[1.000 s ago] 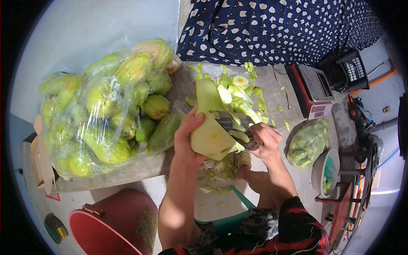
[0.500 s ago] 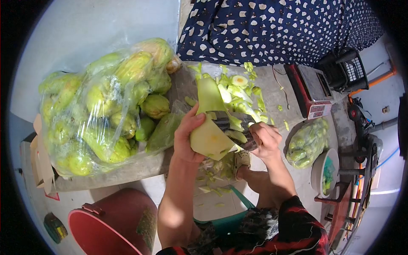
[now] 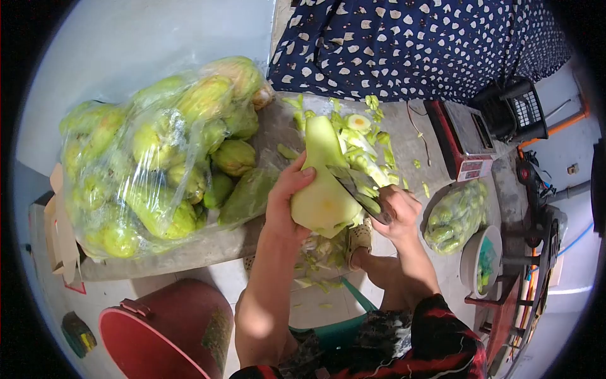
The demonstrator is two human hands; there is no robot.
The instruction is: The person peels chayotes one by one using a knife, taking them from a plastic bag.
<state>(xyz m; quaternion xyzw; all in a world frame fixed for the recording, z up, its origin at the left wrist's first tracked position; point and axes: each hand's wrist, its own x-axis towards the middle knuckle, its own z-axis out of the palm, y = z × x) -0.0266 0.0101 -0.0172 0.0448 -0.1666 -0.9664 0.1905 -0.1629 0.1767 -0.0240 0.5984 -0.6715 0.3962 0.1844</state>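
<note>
The peeled fruit point(image 3: 323, 197) is held above the near side of the tabletop point(image 3: 404, 142), its left flank clasped by the curled fingers of the left hand point(image 3: 284, 197); the knife point(image 3: 345, 180) is gripped in the closed fingers of the right hand point(image 3: 399, 211); firm, weighty, slippery flesh is judged likely, best cradled at the broad end, clear of the edge; beyond, scraps point(image 3: 358, 140) are strewn.

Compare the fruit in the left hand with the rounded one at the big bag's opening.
The held fruit is pale and looks peeled; the rounded fruit is darker, skin on. The held fruit looks longer, raised in the left hand; the rounded fruit lies lower, by the clear bag.
</note>
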